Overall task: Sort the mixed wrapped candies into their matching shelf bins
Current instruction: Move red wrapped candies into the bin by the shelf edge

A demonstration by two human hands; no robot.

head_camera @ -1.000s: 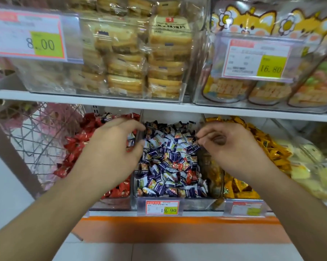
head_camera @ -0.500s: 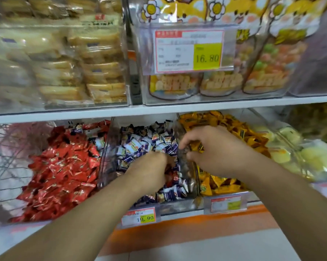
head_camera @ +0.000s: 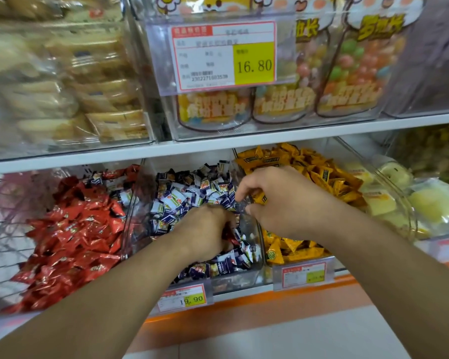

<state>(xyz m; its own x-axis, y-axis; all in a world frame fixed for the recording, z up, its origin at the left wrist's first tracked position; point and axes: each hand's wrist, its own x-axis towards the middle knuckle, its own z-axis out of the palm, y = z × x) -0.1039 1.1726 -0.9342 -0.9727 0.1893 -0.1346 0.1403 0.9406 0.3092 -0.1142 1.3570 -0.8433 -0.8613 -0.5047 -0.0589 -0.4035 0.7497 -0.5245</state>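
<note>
Three clear bins sit side by side on the lower shelf. The left one holds red candies, the middle one blue-and-white candies, the right one yellow candies. A few blue-and-white pieces lie among the red ones at the back. My left hand is dug into the front of the middle bin, fingers curled round a red candy. My right hand hovers over the divider between the middle and yellow bins and pinches a yellow candy.
Price tags hang on the bin fronts. The upper shelf edge runs close above the bins, carrying cake packs and jars behind a 16.80 tag. Pale yellow packs fill the far right bin; a wire basket is at left.
My left hand has gone from the red bin's edge down into the middle bin. My right hand has shifted right to the yellow bin's edge. The view has turned to the right.
</note>
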